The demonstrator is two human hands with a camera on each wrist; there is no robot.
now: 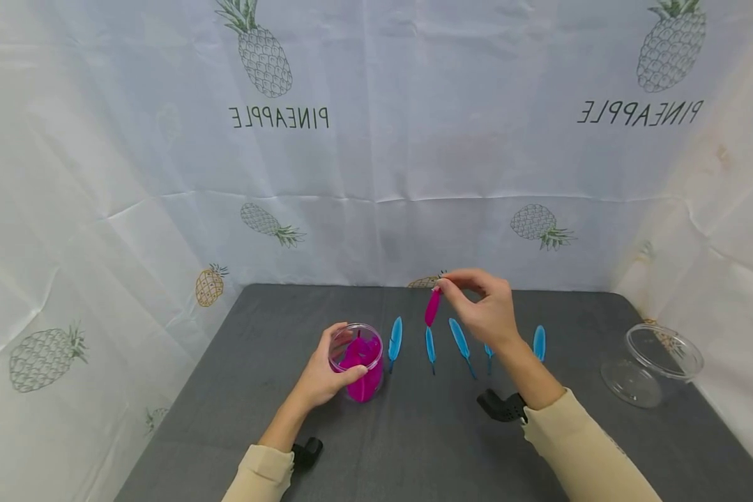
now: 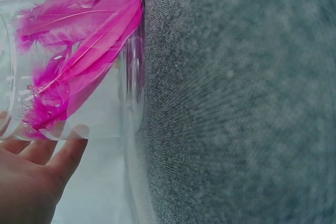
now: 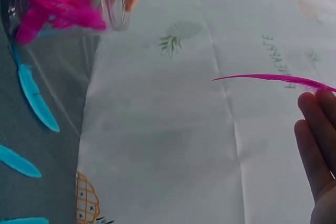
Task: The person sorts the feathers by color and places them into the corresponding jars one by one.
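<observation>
Sleeves point(image 1: 588, 446) enter my head view at seven o'clock and between four and five. The left grip point(image 1: 322, 380), at seven, curls round a see-through jar point(image 2: 105, 114) that looks upright on the surface point(image 1: 414, 453), with magenta feathers point(image 1: 365, 383) bunched inside. If that hold slackens or pulls sideways, I'd expect the jar to tip and spill them. A second jar point(image 1: 634, 366) sits at four o'clock; a wide swing of the right forearm point(image 1: 530, 373) could knock it. Blue feathers point(image 1: 459, 337) lie in a row at three o'clock from the left-held jar, one partly hidden by that forearm, so a low sweep might drag them askew, and even a draught could scatter them. The right grip point(image 1: 486, 307), at four, pinches a single magenta feather point(image 1: 432, 308) by its upper end, at two o'clock from the left-held jar. My right wrist view shows its free tip apart from the surface; too loose a pinch could drop it, too hard might crease it. Farthest, at twelve, hangs printed white cloth point(image 1: 383, 160).
</observation>
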